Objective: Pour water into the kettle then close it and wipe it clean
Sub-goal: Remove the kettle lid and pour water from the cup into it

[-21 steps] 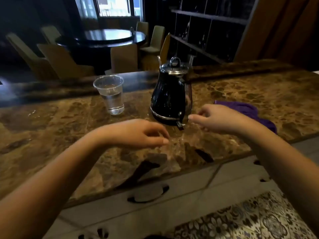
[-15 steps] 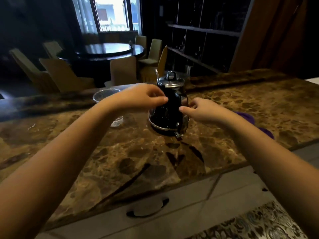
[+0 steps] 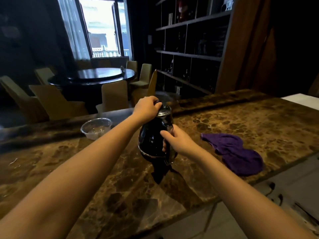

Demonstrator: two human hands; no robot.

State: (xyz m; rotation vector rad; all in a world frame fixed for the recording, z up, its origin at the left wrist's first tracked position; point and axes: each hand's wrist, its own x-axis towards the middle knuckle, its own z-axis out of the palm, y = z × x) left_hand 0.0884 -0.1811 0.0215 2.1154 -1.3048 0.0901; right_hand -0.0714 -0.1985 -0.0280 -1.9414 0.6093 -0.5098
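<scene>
A black kettle with a shiny metal lid stands upright in the middle of the brown marble counter. My left hand is on top of it, fingers closed around the lid's knob. My right hand is wrapped around the kettle's handle on its right side. A clear plastic cup with water stands to the kettle's left, partly hidden behind my left forearm. A purple cloth lies crumpled on the counter to the right.
The counter's front edge runs above pale drawers at the lower right. Beyond the counter are a round dark table with chairs, and dark shelving at the back right.
Both hands have risen from the counter and reached the kettle: the left now grips the lid knob, the right has closed on the handle. The camera has moved closer.
</scene>
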